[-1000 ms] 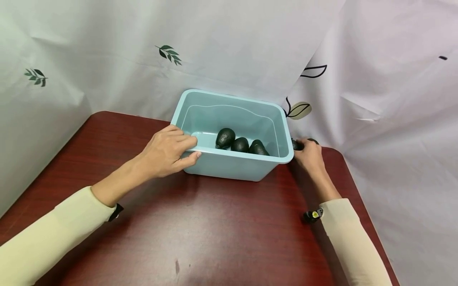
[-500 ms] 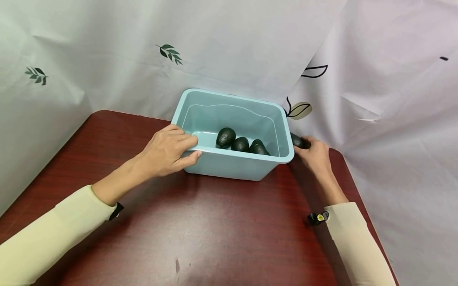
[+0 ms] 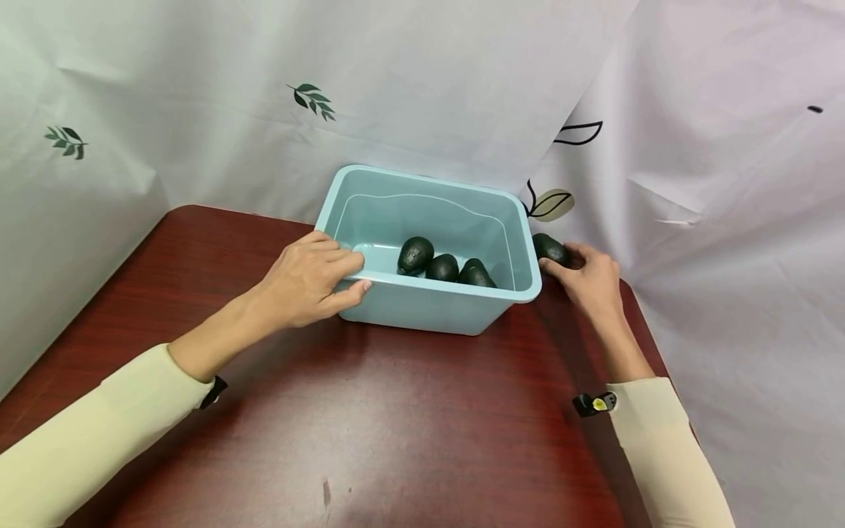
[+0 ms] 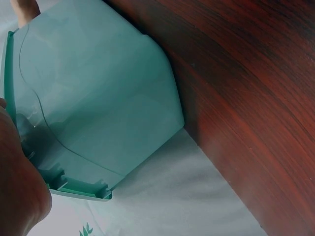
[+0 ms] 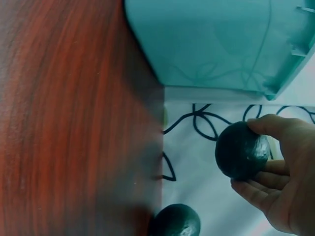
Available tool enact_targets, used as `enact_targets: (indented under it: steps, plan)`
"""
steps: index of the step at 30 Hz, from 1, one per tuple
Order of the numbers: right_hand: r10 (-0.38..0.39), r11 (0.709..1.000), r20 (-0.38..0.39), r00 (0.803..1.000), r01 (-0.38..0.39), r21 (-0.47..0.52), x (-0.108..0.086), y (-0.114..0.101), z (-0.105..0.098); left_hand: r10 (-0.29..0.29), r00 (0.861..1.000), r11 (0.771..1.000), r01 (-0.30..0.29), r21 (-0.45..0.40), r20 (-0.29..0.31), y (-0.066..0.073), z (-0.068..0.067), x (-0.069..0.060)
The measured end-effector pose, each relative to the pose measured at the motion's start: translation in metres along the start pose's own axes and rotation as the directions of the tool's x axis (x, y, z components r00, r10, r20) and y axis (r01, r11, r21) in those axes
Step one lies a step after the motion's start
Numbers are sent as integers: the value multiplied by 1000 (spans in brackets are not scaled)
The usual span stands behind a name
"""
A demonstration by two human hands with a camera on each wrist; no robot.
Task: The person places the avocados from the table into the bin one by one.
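Observation:
A light blue plastic bin (image 3: 409, 304) stands on the dark red table, with three dark green avocados (image 3: 416, 255) lying inside. My left hand (image 3: 310, 279) grips the bin's near-left rim, thumb outside and fingers over the edge. Beside the bin's right end, my right hand (image 3: 590, 282) holds an avocado (image 3: 551, 250) between thumb and fingers, lifted off the table. In the right wrist view that avocado (image 5: 241, 151) appears in the fingertips, while another avocado (image 5: 176, 221) rests lower, near the table edge.
The wooden table (image 3: 396, 433) extends in front of the bin. A white cloth (image 3: 429, 88) with leaf prints hangs behind it and along the right side. Black wrist cameras (image 3: 594, 404) are strapped at the sleeves.
My right hand has picked up an avocado from beside the bin, raising it and shifting slightly right. My left hand and the bin have stayed put.

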State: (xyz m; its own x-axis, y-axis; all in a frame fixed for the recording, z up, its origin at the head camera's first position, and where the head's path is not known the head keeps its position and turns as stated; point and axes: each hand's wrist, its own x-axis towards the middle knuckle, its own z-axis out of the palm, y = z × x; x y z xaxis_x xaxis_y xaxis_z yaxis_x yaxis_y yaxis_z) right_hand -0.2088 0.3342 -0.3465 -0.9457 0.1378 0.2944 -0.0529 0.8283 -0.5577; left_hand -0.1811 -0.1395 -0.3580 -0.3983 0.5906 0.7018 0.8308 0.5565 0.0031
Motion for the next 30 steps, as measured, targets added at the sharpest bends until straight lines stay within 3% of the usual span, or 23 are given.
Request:
enact_targets:
  steps: [14,30]
  plan:
    - [10,997,-30,999,-8,77,-1,-21,-13,0,1000,1000,0,0,-9,0,0,-1]
    - [-20,989,-146,989,41,144,-2,-42,-27,-5,1000,1000,5,-2,1,0,-1,0]
